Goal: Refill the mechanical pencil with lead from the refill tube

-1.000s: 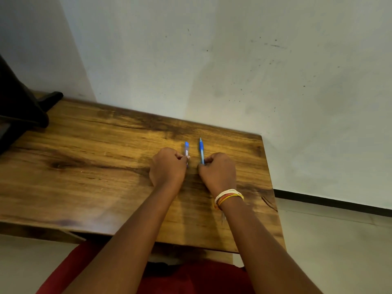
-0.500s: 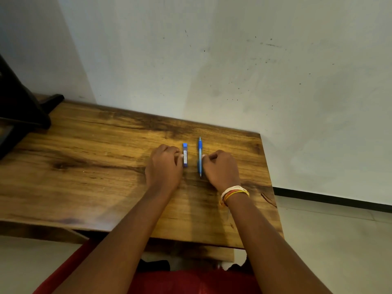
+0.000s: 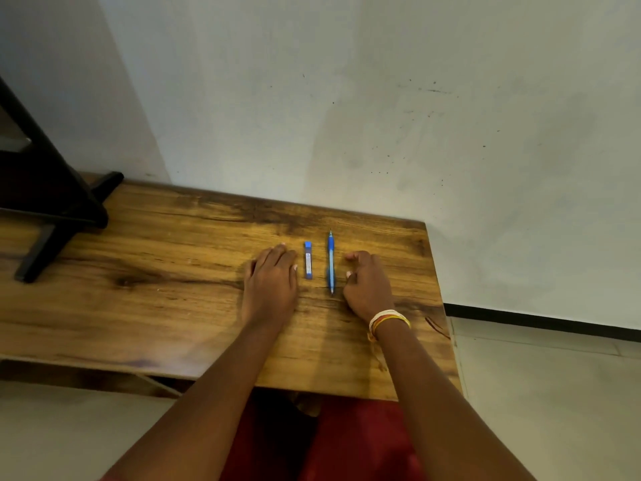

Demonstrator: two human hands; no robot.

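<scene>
A blue mechanical pencil (image 3: 331, 262) lies on the wooden table (image 3: 156, 279), pointing away from me. Just left of it lies the small blue lead refill tube (image 3: 308, 260), parallel to the pencil. My left hand (image 3: 272, 279) rests flat on the table to the left of the tube, fingers spread, holding nothing. My right hand (image 3: 366, 282) rests to the right of the pencil with loosely curled fingers, also holding nothing; it wears several bracelets at the wrist. Neither hand touches the pencil or the tube.
A black stand (image 3: 45, 203) occupies the table's far left. The wall (image 3: 347, 116) runs along the table's far edge. The table's right edge (image 3: 440, 300) drops to a tiled floor close beside my right hand.
Both hands let go of the tube and the pencil, which now lie on the table, and drew apart sideways. The left hand flattened out.
</scene>
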